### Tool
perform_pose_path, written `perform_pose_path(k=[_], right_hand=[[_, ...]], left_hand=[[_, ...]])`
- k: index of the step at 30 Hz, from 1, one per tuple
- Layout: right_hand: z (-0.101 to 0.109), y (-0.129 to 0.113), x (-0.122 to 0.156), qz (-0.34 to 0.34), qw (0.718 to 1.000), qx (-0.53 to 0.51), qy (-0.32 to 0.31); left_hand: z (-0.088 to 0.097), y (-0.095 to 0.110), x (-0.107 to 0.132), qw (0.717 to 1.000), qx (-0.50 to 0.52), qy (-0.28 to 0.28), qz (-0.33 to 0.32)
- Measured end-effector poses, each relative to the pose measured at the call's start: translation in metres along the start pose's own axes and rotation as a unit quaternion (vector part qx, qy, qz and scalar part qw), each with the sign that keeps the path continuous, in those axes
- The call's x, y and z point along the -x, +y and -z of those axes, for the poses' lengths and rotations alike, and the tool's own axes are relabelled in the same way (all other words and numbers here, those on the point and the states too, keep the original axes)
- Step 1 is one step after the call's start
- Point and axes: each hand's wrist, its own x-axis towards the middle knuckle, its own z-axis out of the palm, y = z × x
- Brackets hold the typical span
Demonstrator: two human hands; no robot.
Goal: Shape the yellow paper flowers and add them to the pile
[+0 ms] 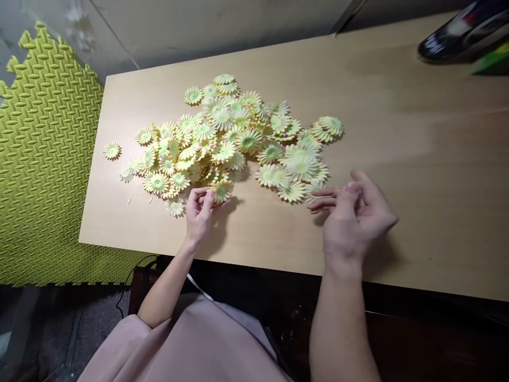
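Pinkish cloth of the person's shirt (199,339) lies closest, just below the near edge of the wooden tabletop (397,132), and both bare forearms reach over that edge. Thumb and fingers of the left hand (199,216) are clamped on one pale yellow flower (221,191), holding it with its green centre up, at the near side of the flower pile (222,119). Farther right along the near edge, the right hand (356,217) is slightly blurred; its fingers point toward the left edge, with the tips close to the pile's right-hand cluster (301,164). Whether its thumb and forefinger meet, or hold anything, I cannot tell.

Most of the flowers overlap in an uneven spread across the left and middle of the tabletop, some with purple petal tips. One single flower (112,151) lies apart, near the left edge, and two loose petals (129,201) are nearer the near-left corner. Beyond the left edge is a yellow-green foam mat (47,159). Toward the right end of the far edge lies a blurred dark object (457,37), with something green (493,61) beside it.
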Motion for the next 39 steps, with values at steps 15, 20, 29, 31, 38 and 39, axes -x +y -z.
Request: perform_pose_path(k=[15, 20, 29, 31, 38, 39], right_hand=[[-0.078, 0.005, 0.055, -0.054, 0.947, -0.079, -0.307], [-0.073, 0.011, 0.052, -0.075, 0.940, -0.104, -0.315], [-0.070, 0.014, 0.051, -0.054, 0.944, -0.107, -0.308], [-0.071, 0.015, 0.050, -0.056, 0.946, -0.115, -0.299], [-0.073, 0.022, 0.051, -0.063, 0.944, -0.140, -0.291], [-0.073, 0.022, 0.051, -0.065, 0.943, -0.144, -0.292]], left_hand=[[-0.002, 0.007, 0.007, 0.994, -0.094, -0.062, -0.016], [-0.001, 0.006, 0.006, 0.996, -0.070, -0.057, -0.002], [0.000, 0.007, 0.005, 0.992, -0.098, -0.080, -0.027], [0.000, 0.007, 0.005, 0.985, -0.137, -0.085, -0.054], [0.002, 0.006, 0.004, 0.973, -0.183, -0.091, -0.103], [0.003, 0.005, 0.004, 0.974, -0.182, -0.092, -0.101]])
